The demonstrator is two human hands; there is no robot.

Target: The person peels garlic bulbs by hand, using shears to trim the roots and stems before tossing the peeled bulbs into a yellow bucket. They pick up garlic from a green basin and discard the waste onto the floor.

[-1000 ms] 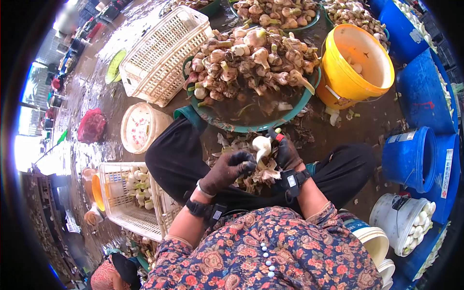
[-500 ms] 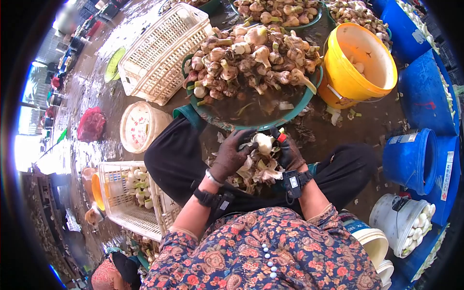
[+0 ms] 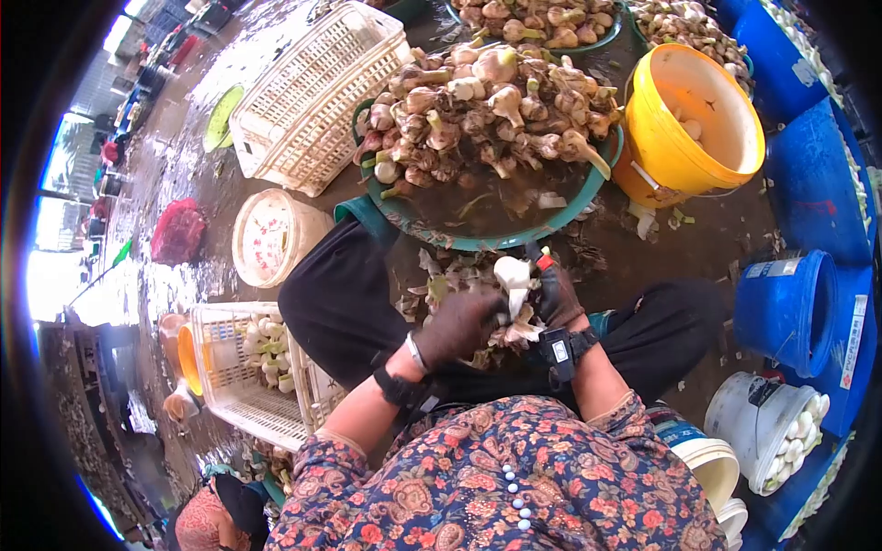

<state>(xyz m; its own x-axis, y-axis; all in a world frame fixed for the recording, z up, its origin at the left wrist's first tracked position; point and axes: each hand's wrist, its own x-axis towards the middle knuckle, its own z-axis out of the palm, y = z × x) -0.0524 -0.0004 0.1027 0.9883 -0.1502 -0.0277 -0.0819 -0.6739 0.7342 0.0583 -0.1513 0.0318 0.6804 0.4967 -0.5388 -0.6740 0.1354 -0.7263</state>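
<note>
A white garlic bulb [image 3: 512, 272] sits in front of my lap, its pale papery skin [image 3: 520, 308] hanging down below it. My right hand [image 3: 559, 296], in a dark glove, is closed around the bulb's side, with a small red-and-black tool [image 3: 546, 261] sticking up at its fingers. My left hand [image 3: 459, 326], also gloved, is a closed fist at the hanging skin, below and left of the bulb; its fingertips are partly hidden. Beyond my hands, a green-rimmed tub [image 3: 496, 241] holds a heap of unpeeled garlic [image 3: 496, 101].
A yellow bucket [image 3: 657, 129] with a few bulbs stands right of the tub. Blue buckets [image 3: 781, 308] and a white bucket of peeled garlic [image 3: 749, 427] line my right. White crates [image 3: 317, 96] and a pale bucket [image 3: 262, 239] stand left. Another person [image 3: 211, 519] is at lower left.
My left hand has moved down toward me, away from the bulb's top, and the skin now hangs in a strip. My right hand stays at the bulb. The view has shifted slightly.
</note>
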